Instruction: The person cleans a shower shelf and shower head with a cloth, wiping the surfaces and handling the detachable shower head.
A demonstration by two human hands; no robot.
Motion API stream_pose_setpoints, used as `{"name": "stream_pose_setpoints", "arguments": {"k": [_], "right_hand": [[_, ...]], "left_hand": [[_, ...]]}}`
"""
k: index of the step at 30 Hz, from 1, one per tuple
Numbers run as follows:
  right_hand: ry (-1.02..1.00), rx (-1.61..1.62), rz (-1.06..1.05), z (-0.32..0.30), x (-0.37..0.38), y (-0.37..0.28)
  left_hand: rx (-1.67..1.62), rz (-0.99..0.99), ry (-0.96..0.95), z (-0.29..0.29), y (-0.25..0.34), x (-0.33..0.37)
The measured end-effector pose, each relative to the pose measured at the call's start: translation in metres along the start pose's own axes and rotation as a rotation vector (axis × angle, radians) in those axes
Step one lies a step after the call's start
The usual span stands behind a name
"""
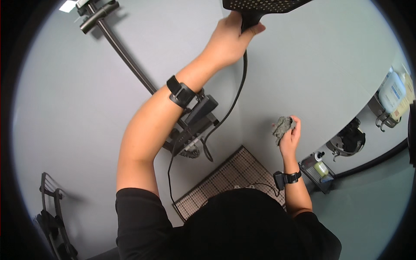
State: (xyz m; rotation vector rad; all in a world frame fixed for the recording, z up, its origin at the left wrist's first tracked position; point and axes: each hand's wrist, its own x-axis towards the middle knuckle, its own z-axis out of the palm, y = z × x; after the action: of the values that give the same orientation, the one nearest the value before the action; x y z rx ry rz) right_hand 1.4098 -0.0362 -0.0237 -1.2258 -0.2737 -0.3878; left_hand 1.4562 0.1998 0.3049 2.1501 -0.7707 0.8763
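Note:
Up at the top edge, my left hand (232, 41) is closed around the handle of a black shower head (266, 5). The shower head's perforated face is partly cut off by the picture's edge. A dark hose (243, 82) hangs from it toward the shower fixture (197, 121) on the wall, which my left forearm partly covers. Lower and to the right, my right hand (291, 138) grips a crumpled grey cloth (282, 128) in front of the pale wall. Each wrist wears a black strapped device.
A dark shower rail (125, 56) runs up the left wall to a bracket. Wall baskets with bottles (392, 93) and a dark bundle (353, 138) are at right, above a small rack (318, 175). A checked mat (234, 173) lies below; a black rack (52, 208) hangs at lower left.

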Motion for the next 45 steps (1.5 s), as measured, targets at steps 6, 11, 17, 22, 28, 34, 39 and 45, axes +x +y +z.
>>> {"name": "stream_pose_setpoints", "arguments": {"k": [6,11,17,22,28,34,39,45], "right_hand": [[-0.130,0.089,0.112,-0.020,-0.007,-0.032],[-0.196,0.355,0.236,-0.039,-0.017,-0.054],[-0.329,-0.050,0.189,-0.027,-0.016,-0.071],[-0.195,-0.219,0.000,0.003,-0.009,-0.055],[-0.274,-0.596,-0.782,0.069,0.019,-0.078],[-0.536,-0.816,-0.746,0.077,0.007,-0.029],[-0.919,-0.757,-0.752,0.054,-0.023,-0.028],[-0.467,-0.902,-0.842,0.040,0.032,-0.014]], "left_hand": [[-0.265,-0.269,-0.048,0.072,-0.002,-0.111],[-0.398,-0.593,-0.217,0.107,0.002,-0.219],[-0.583,-0.949,-0.112,0.124,-0.001,-0.316],[-0.576,-1.099,-0.087,0.119,0.006,-0.353],[-0.300,-1.015,-0.124,0.107,0.012,-0.352],[-0.205,-0.873,-0.078,0.094,0.021,-0.342],[-0.242,-0.960,-0.213,0.085,0.019,-0.345],[-0.200,-0.976,-0.297,0.082,0.022,-0.347]]}}
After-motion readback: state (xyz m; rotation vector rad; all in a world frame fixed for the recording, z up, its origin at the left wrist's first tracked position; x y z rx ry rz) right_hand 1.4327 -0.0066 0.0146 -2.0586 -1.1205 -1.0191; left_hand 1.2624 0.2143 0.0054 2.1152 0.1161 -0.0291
